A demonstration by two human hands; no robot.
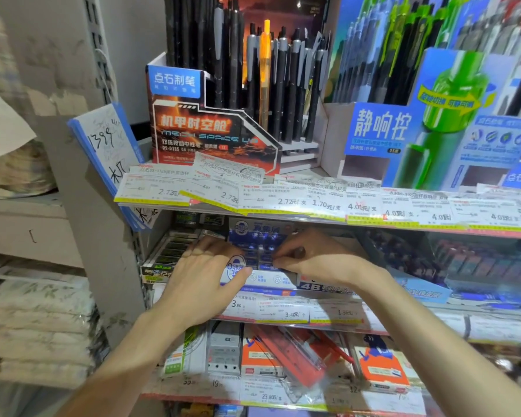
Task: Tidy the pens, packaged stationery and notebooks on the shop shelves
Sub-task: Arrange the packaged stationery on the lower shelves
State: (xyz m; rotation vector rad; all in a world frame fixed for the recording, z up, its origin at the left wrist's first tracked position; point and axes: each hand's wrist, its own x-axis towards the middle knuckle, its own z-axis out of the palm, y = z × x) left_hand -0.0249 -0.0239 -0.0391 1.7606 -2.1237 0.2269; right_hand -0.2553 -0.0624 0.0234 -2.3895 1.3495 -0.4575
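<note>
Two bare forearms come into the view from the bottom edge, one on each side. No sleeve covers them at all; both are uncovered from the lowest visible part up to the wrists. The left hand (pixel 200 284) wears no ring, no watch and no bracelet. The right hand (pixel 316 260) is also without glove or jewellery. The fingers (pixel 283 254) are slim, with short nails and no visible polish.
</note>
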